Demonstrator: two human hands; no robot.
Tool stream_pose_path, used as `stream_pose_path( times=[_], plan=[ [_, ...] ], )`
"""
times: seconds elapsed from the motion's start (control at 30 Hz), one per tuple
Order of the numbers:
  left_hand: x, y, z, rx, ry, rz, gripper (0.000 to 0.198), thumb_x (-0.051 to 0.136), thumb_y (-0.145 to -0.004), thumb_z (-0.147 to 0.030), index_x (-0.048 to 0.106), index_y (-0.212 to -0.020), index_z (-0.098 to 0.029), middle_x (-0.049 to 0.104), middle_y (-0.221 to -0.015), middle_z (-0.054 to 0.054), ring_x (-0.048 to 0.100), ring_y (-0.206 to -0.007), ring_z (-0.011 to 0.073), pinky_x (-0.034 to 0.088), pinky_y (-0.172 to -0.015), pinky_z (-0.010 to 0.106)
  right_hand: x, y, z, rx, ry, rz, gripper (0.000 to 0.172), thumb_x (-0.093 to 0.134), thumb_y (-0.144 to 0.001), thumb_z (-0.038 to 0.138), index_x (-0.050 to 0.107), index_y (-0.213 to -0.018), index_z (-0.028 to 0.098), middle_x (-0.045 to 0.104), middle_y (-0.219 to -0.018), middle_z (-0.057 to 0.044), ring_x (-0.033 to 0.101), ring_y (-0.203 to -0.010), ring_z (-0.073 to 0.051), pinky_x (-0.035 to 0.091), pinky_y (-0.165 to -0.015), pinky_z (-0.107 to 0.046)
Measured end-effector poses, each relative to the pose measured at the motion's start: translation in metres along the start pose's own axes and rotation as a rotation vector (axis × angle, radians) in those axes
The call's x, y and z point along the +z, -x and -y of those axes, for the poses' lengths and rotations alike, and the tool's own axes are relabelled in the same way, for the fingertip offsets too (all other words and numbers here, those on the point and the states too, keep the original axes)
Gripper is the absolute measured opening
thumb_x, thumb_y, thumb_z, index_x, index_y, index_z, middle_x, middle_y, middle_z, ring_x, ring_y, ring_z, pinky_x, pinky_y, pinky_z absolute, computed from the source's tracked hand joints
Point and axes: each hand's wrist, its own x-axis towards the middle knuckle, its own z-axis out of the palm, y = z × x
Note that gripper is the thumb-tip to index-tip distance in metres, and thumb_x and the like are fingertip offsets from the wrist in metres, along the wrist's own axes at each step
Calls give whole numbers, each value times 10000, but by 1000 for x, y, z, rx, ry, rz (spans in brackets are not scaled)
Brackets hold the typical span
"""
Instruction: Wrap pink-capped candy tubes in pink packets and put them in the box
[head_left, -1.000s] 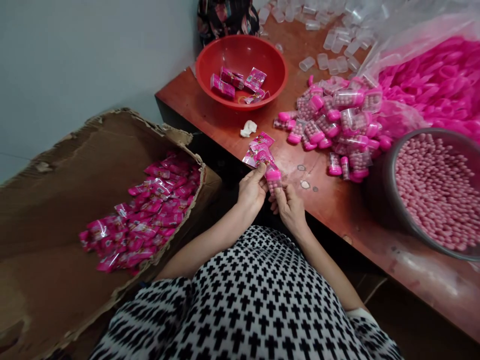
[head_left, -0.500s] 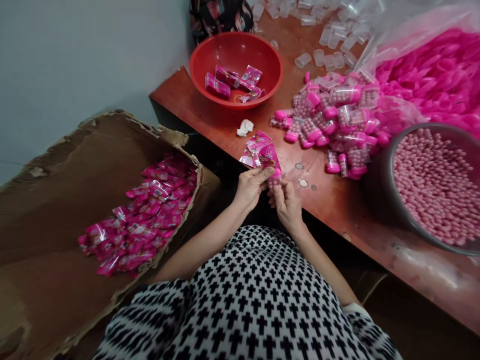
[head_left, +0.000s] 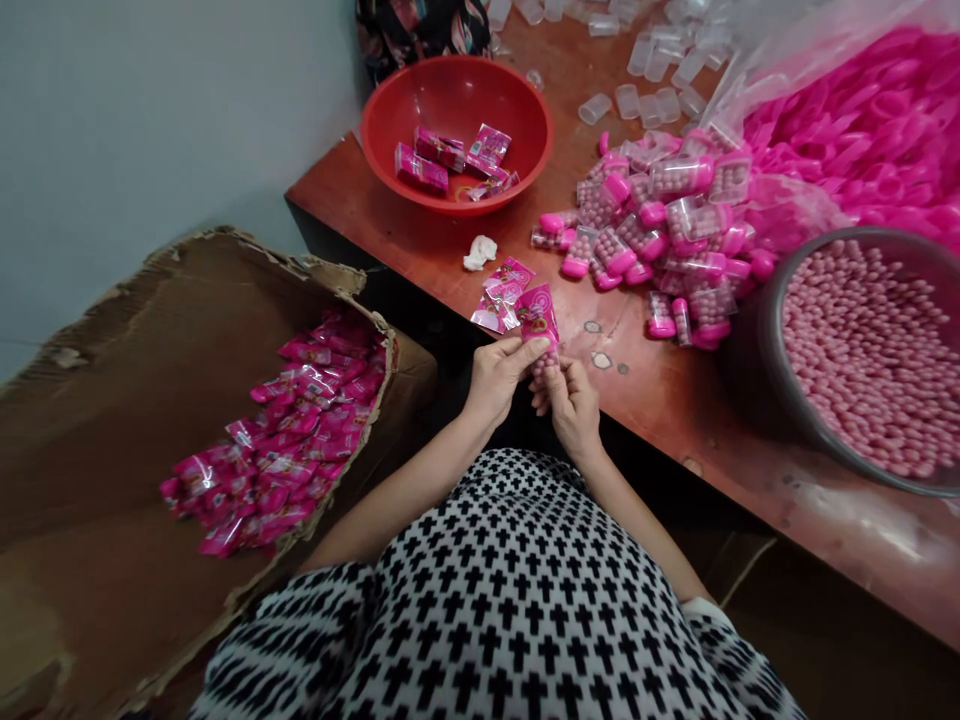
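Observation:
At the table's front edge, my left hand (head_left: pixel 495 380) pinches a pink printed wrapper (head_left: pixel 538 308) between thumb and fingers. My right hand (head_left: pixel 576 408) is closed on a small clear bottle of pink balls (head_left: pixel 543 372), whose upper end meets the wrapper's lower end under my left thumb. Whether the bottle's cap is inside the wrapper I cannot tell. Just beyond my hands, a few flat pink wrappers (head_left: pixel 504 290) lie on the table. A white crumpled wad (head_left: pixel 480 252) is behind them.
A red bowl (head_left: pixel 375 150) holds wrapper bundles. Filled pink-capped bottles (head_left: pixel 637 235) lie heaped beside a grey tub (head_left: pixel 772 330) of pink balls. Pink plastic pieces (head_left: pixel 847 130) fill a clear bag; empty clear tubes (head_left: pixel 649 105) lie behind. A cardboard box (head_left: pixel 97 480) at left contains packed pink packets (head_left: pixel 300 430).
The wrapper in my left hand has come apart from the flat ones on the table. The bottle's pink cap, seen before, is now covered. The view has shifted slightly.

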Motion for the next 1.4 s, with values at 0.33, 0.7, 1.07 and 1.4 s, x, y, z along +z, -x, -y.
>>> stream_pose_path(
  times=[0.33, 0.7, 1.07, 1.4],
  plan=[
    [-14, 10, -5, -81, -326, 149, 252, 747, -671, -377, 701, -627, -133, 620, -518, 19, 550, -445, 116, 455, -474, 232, -40, -39, 42, -399, 569, 13, 340, 519, -868, 487, 596, -1057, 216, 634, -1129, -94, 594, -1038, -218, 492, -874, -374],
    [-14, 9, -5, -84, -126, 26, 279, 764, -651, -386, 695, -643, -116, 647, -570, 42, 561, -472, 107, 464, -487, 226, -17, -52, 32, -329, 353, -209, 280, 463, -902, 449, 595, -915, 202, 652, -917, -54, 618, -841, -161, 516, -759, -308],
    [-4, 0, -6, -130, 218, -68, 366, 763, -663, -438, 668, -768, -101, 690, -745, 81, 625, -631, 126, 487, -617, 241, 0, -1, 8, 134, -154, 40, 309, 718, -729, 417, 605, -922, 204, 682, -682, 30, 649, -552, -124, 595, -592, -304],
    [-8, -3, -4, -140, 140, -27, 332, 835, -552, -328, 649, -683, -86, 633, -613, 29, 568, -541, 92, 460, -556, 218, 2, -1, 9, 150, -242, 10, 268, 751, -702, 365, 614, -850, 187, 703, -660, 30, 643, -492, -111, 580, -522, -251]
  ],
)
